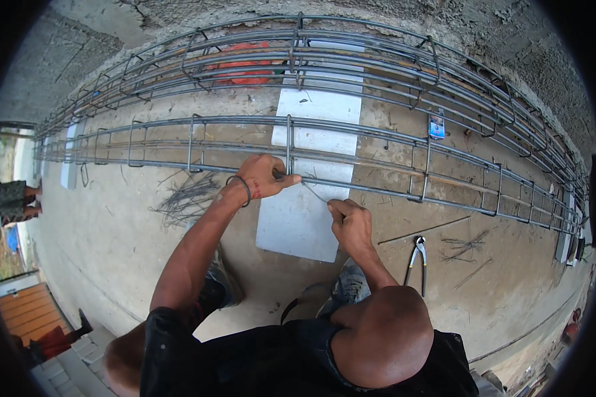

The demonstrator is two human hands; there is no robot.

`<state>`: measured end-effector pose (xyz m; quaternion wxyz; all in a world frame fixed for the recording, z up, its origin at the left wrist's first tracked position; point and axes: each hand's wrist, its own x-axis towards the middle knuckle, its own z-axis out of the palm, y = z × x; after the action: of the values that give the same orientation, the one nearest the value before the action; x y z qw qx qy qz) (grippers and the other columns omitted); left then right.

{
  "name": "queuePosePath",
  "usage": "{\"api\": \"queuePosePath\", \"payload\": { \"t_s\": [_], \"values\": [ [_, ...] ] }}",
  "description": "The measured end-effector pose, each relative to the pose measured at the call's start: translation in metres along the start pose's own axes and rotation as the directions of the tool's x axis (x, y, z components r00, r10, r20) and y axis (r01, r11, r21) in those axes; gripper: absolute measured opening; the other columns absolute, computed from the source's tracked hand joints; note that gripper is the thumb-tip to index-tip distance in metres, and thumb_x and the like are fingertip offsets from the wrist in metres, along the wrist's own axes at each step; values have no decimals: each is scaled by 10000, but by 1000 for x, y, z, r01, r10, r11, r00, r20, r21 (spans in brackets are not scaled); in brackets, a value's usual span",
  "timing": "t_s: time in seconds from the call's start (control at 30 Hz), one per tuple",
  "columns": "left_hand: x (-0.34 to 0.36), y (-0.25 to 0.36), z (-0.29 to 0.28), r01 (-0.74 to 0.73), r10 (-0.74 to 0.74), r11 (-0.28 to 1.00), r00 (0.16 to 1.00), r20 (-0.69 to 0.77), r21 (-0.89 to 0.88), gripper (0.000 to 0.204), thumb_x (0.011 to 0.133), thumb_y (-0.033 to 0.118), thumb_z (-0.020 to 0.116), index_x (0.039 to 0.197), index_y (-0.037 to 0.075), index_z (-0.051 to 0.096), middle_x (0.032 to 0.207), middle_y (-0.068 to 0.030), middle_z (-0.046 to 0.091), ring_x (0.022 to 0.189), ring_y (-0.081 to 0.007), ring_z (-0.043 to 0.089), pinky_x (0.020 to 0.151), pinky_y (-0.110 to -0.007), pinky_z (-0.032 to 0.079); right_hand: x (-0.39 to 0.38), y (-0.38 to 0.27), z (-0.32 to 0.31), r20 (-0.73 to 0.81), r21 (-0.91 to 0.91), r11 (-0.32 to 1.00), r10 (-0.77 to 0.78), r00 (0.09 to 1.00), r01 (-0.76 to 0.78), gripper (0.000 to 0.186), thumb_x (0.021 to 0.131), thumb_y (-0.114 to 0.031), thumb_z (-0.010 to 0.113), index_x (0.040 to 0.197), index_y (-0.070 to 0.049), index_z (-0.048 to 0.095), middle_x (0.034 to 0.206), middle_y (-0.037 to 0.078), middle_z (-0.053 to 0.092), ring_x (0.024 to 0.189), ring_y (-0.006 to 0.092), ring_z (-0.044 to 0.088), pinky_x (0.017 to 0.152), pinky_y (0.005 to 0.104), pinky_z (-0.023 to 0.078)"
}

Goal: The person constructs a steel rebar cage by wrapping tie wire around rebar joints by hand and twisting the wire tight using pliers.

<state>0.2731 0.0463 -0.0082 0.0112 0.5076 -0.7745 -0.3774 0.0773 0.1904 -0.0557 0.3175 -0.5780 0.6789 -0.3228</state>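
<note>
My left hand (263, 176), with a dark band at the wrist, is closed on the lower bar of the nearer steel rebar cage (384, 190), at a rectangular stirrup (289, 132). My right hand (351, 221) pinches a thin metal wire (316, 194) that slants down from that joint. The cage runs across the view above a white board (298, 231). Pincers (417, 261) with long handles lie on the floor to the right of my right hand. A bundle of loose tie wires (185, 198) lies left of my left hand.
A second rebar cage (364, 64) runs behind, near red plastic (242, 69) and a small blue packet (437, 124). A steel rod (424, 228) and scattered wires (463, 245) lie at right. Other people's legs (13, 198) show at far left; white blocks (66, 370) sit lower left.
</note>
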Motion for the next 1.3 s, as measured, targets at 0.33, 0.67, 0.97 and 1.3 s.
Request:
{"api": "queuePosePath", "payload": {
  "t_s": [0.33, 0.67, 0.97, 1.3],
  "values": [
    [9, 8, -6, 294, -295, 955, 955, 38, 33, 482, 739, 427, 731, 746, -50, 663, 559, -127, 623, 571, -184, 625, 597, -322, 491, 32, -26, 48, -55, 199, 980, -4, 998, 15, 146, 798, -25, 604, 921, -39, 682, 809, 185, 635, 715, 364, 617, 644, 394, 486],
    [6, -19, -3, 192, -169, 956, 978, 120, -222, 379, 869, 314, 630, 833, -62, 653, 682, -117, 663, 647, -157, 649, 598, -283, 482, 27, -24, 62, -187, 337, 941, 43, 982, 23, 150, 809, -7, 610, 938, -29, 684, 827, 177, 652, 705, 331, 625, 636, 365, 482],
    [-28, 1, 4, -37, 0, 983, 979, -203, -178, 239, 848, 190, 627, 822, -41, 681, 684, -172, 650, 591, -253, 625, 585, -343, 468, 39, -56, 32, 179, 511, 808, 233, 956, -293, 113, 814, -55, 584, 811, 15, 673, 635, 145, 617, 570, 222, 582, 566, 335, 459],
    [-50, -13, 52, -301, 599, 726, 719, -354, 618, 258, 707, -2, 596, 949, -91, 594, 1024, -225, 618, 999, -348, 600, 877, -424, 494, 96, -89, -3, 611, 111, 820, 390, 689, -562, 137, 723, -37, 541, 613, 24, 597, 525, 117, 539, 370, 168, 437, 318, 306, 284]
  ]
}}
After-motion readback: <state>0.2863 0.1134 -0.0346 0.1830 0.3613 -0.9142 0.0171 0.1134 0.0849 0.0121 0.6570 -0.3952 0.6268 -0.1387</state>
